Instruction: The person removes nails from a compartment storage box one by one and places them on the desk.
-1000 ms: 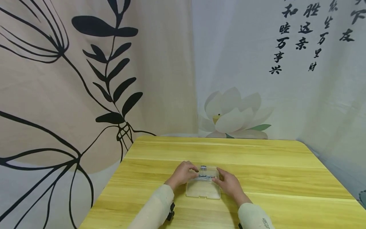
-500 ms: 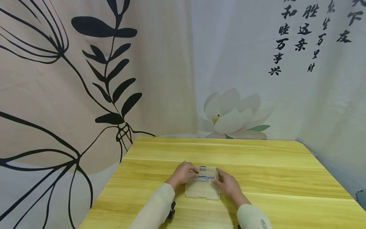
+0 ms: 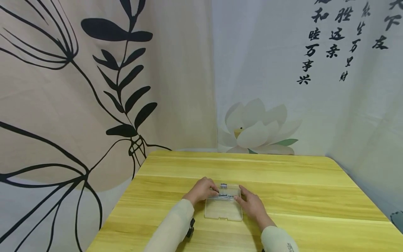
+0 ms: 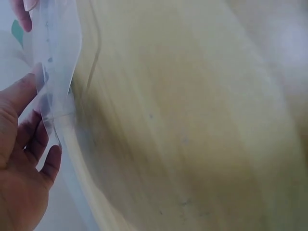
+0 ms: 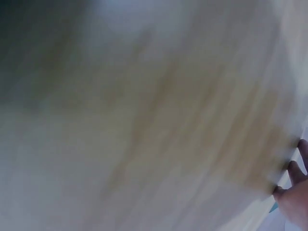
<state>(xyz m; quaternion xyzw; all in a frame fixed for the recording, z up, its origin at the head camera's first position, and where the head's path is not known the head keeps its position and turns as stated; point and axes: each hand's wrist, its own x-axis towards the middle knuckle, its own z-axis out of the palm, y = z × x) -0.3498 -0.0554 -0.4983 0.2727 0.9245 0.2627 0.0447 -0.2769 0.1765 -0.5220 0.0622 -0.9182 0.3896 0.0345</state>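
A clear plastic case (image 3: 223, 210) lies opened out on the wooden table, one flat half towards the person. Thin dark and silvery sticks (image 3: 225, 196) lie across its far half, and a small dark-edged piece (image 3: 223, 186) shows near the back. My left hand (image 3: 203, 190) is at the case's left side, thumb and forefinger gripping around the edge by the sticks. From the right, my right hand (image 3: 253, 204) grips the other side, thumb near the stick ends and fingers along the outer edge. In the left wrist view the left hand (image 4: 21, 144) touches the clear plastic (image 4: 57, 53).
The yellow wooden table (image 3: 299, 196) spreads out around the case. Behind it hangs a printed curtain (image 3: 185, 77) with black leaves, a lotus and dark writing. A black wrist strap (image 3: 190, 229) shows at the left sleeve (image 3: 171, 225).
Both hands and the case stay nearly in place. The left fingertips have shifted slightly at the sticks, and the head view has moved a little.
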